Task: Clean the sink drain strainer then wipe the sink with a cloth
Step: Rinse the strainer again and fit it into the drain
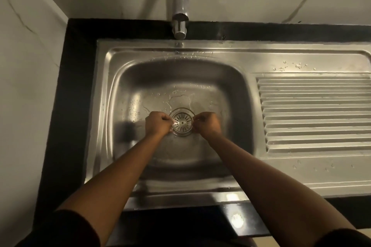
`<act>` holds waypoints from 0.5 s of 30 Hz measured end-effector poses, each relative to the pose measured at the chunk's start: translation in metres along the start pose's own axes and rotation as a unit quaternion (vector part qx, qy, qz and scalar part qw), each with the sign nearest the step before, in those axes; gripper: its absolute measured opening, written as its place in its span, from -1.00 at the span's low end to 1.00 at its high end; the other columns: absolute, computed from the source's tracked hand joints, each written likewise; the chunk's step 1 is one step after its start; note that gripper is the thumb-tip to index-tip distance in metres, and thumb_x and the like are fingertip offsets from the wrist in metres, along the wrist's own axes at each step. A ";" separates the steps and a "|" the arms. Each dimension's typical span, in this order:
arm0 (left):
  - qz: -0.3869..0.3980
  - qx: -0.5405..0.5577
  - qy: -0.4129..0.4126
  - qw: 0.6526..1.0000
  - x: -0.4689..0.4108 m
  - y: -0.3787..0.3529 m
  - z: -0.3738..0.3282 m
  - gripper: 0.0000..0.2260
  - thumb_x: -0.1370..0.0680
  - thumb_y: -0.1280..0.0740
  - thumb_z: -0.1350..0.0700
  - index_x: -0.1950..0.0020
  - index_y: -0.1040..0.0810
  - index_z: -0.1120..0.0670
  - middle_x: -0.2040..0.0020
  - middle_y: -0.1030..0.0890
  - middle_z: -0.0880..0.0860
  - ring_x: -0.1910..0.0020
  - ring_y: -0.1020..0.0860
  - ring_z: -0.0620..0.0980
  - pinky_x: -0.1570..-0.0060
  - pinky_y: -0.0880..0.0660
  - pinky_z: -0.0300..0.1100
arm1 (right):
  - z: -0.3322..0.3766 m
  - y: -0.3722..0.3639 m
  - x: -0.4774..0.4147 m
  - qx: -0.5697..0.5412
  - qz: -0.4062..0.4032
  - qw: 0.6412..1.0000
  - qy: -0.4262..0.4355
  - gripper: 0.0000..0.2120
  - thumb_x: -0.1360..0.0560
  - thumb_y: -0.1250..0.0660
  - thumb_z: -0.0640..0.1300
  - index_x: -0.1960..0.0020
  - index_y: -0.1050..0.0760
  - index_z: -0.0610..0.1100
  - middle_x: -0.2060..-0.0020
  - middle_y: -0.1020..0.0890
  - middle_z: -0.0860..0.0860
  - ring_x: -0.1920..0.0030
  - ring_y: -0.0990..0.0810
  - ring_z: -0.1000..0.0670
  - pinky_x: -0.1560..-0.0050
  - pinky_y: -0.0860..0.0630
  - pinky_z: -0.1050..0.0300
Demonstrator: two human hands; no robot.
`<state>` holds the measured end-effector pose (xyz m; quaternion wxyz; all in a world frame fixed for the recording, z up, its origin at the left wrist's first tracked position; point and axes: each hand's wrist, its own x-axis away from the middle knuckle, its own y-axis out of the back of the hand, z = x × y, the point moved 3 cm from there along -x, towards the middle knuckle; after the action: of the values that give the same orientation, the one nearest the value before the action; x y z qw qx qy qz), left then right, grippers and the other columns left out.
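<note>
Left hand (158, 124) and right hand (207, 125) both pinch the drain strainer (182, 122) rim, centre frame; strainer seated in sink (140, 78). Early stage: cleaning, wiping not yet done; no cloth visible.

both forearms extended, left hand (158, 124) and right hand (207, 125) curled, knuckles up, fingertips pinched toward each other
</note>
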<state>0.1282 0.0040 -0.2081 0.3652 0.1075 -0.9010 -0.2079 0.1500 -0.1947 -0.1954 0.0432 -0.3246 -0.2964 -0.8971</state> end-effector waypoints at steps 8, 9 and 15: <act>-0.016 -0.044 -0.004 0.999 -0.008 -0.011 0.006 -0.75 -0.48 -0.57 0.30 0.31 -0.72 0.00 0.32 -0.74 0.03 0.43 -0.72 -0.06 0.32 -0.72 -0.12 | -0.008 -0.012 -0.016 0.041 -0.027 0.999 -0.022 -0.85 -0.45 -0.52 -0.27 0.08 -0.74 -0.04 0.30 -0.65 0.09 0.25 -0.64 0.09 0.31 -0.44 0.45; -0.019 -0.051 -0.007 0.998 -0.008 -0.012 0.006 -0.78 -0.47 -0.57 0.30 0.30 -0.73 0.02 0.32 -0.74 0.04 0.41 -0.72 -0.05 0.30 -0.72 -0.10 | -0.009 -0.012 -0.018 0.040 -0.031 0.998 -0.023 -0.85 -0.45 -0.52 -0.27 0.08 -0.74 -0.04 0.31 -0.64 0.10 0.24 -0.63 0.10 0.31 -0.39 0.47; -0.027 -0.079 -0.026 0.996 -0.013 -0.014 0.002 -0.88 -0.48 -0.52 0.32 0.24 -0.74 0.16 0.26 -0.75 0.14 0.27 -0.75 0.12 0.14 -0.74 0.08 | -0.009 -0.016 -0.022 0.058 -0.051 0.997 -0.022 -0.85 -0.50 -0.46 -0.23 0.01 -0.77 -0.07 0.10 -0.77 -0.01 0.15 -0.65 0.06 0.05 -0.45 0.34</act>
<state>0.1366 -0.0031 -0.2232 0.3436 0.0977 -0.8876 -0.2909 0.1578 -0.1892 -0.2221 0.0094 -0.3257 -0.3655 -0.8719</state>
